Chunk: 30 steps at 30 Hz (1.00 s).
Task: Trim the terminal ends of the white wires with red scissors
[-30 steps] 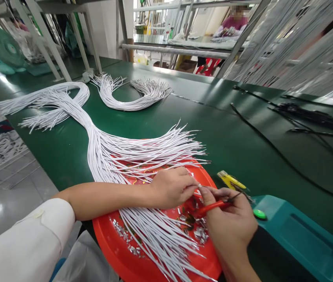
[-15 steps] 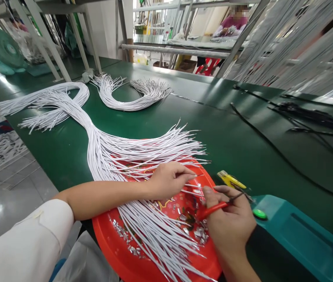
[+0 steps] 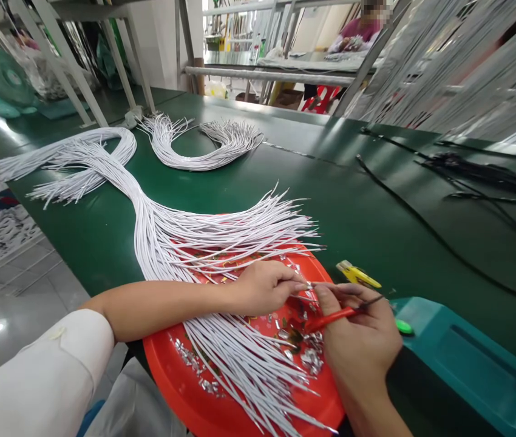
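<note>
My left hand (image 3: 262, 288) is closed in a pinch on the end of one white wire, over the red tray (image 3: 160, 370). My right hand (image 3: 362, 337) has its fingers wrapped round a red-handled tool (image 3: 333, 318); a thin dark end sticks out past the fingers, and its kind does not show. Thumb and forefinger of that hand meet at the wire's tip, right beside the left fingertips. A long bundle of white wires (image 3: 240, 358) fans out across the tray in two parts. Small shiny foil-like scraps (image 3: 311, 358) lie in the tray.
Beyond the tray lie a yellow cutter (image 3: 358, 274) and a teal box-shaped device (image 3: 476, 358) with a green button. More white wire bundles (image 3: 212, 159) rest on the green table (image 3: 285, 176). Black cables (image 3: 422, 233) run along the right. A person (image 3: 353, 33) sits far behind.
My left hand has moved slightly down and right, and my right hand slightly right. The right thumb and forefinger now close at the wire's tip, where before there was a gap.
</note>
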Motion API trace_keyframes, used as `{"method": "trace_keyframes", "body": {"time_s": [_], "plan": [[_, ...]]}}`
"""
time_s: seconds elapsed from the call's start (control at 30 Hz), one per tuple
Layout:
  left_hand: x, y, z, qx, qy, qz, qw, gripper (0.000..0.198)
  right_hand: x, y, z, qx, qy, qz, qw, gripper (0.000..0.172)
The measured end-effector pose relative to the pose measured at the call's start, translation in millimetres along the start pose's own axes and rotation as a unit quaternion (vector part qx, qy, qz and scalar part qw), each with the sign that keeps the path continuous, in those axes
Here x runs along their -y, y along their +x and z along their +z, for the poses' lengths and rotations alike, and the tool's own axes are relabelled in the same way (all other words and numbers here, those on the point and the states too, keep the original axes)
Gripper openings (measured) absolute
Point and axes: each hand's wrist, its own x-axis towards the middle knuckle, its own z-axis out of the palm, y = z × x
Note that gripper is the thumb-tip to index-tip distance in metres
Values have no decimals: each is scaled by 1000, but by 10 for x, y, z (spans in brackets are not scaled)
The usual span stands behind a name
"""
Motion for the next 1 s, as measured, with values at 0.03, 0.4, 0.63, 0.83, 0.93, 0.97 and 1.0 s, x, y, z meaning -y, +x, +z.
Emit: {"method": "trace_keyframes", "body": {"time_s": [0.03, 0.4, 0.63, 0.83, 0.93, 0.97, 1.0], "plan": [[-8, 1, -19, 5, 15, 6, 1000, 20, -2, 4, -1, -12, 4, -1, 1000, 30], [135, 173, -289, -99, 176, 97, 975, 33, -9, 58, 19, -71, 99, 14, 992, 27], [146, 180, -242, 49, 373, 99, 921, 27, 23, 116, 31, -99, 139, 48, 984, 30], [-42, -21, -139, 106, 308, 171, 930, 25, 45, 130, 29, -97, 155, 67, 981, 30], [-101, -127, -104, 223, 270, 131, 927, 26, 51, 133, 28, -92, 165, 70, 979, 29], [-116, -150, -100, 251, 271, 118, 922, 24, 51, 135, 28, -91, 168, 71, 979, 29], [-129, -166, -102, 273, 275, 109, 915, 21, 50, 137, 27, -89, 171, 72, 979, 30]]}}
